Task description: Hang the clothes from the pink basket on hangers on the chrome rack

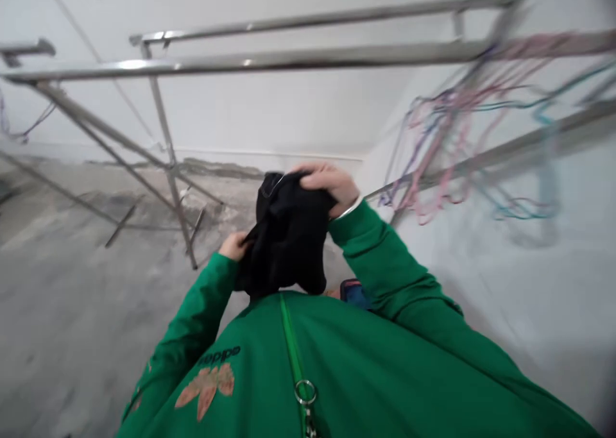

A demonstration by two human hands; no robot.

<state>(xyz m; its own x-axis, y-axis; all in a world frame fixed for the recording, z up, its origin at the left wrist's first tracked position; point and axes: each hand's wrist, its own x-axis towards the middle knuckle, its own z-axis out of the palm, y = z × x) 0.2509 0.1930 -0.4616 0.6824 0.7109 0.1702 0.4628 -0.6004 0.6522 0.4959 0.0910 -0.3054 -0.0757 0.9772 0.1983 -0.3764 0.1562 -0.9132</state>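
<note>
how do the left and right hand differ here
The right hand sits higher on the black cloth, curled over its top, while the left hand holds lower at its side. More of the right hand shows than of the left hand, which is partly hidden behind the cloth. A pale cuff edge shows at the right hand, not the left hand. Both are bare and hold the same cloth.

Black fabric item (286,236): soft, matte, gathered into irregular folds, with a thin seam visible near the top. It hangs roughly upright at frame centre, clear of any surface. The right hand (330,185) grips its upper edge from above; the left hand (234,245) pinches its left side.
</note>
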